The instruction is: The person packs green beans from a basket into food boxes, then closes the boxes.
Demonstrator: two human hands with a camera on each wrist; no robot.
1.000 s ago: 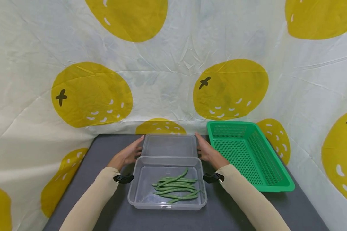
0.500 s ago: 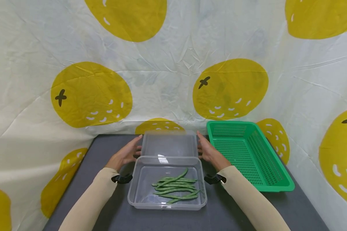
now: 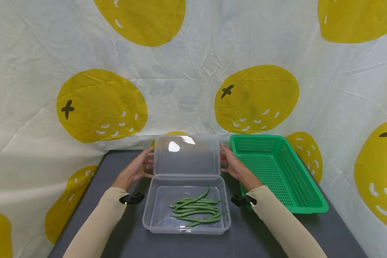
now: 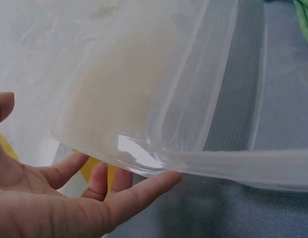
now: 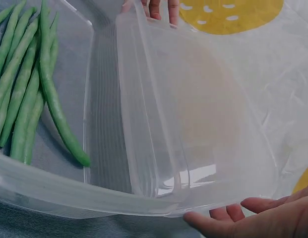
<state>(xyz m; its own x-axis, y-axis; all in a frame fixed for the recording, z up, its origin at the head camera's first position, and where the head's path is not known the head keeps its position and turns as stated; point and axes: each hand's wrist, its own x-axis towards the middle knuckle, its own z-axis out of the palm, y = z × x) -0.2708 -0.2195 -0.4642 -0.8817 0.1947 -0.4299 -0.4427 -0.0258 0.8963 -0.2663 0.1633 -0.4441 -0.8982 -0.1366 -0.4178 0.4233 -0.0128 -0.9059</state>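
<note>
In the head view, a clear plastic box [image 3: 187,229] stands on the table with several green beans [image 3: 196,211] lying in it. Behind it a clear plastic lid [image 3: 187,154] leans up at a slant, its near edge along the box's far rim. My left hand [image 3: 133,170] is at the lid's left side, fingers extended and tips along the edge, as the left wrist view shows. On the opposite side my right hand [image 3: 236,166] has its fingertips [image 5: 193,218] against the lid's right edge. Neither hand plainly curls round the lid.
A green perforated basket [image 3: 309,200] sits on the right of the dark grey table [image 3: 122,236], close to my right forearm. A white cloth [image 3: 180,96] printed with yellow fruit hangs behind the table.
The lid's far edge has risen, so it now slants up where it lay much flatter behind the box. Both hands have moved slightly outward. Box, beans and basket have stayed put.
</note>
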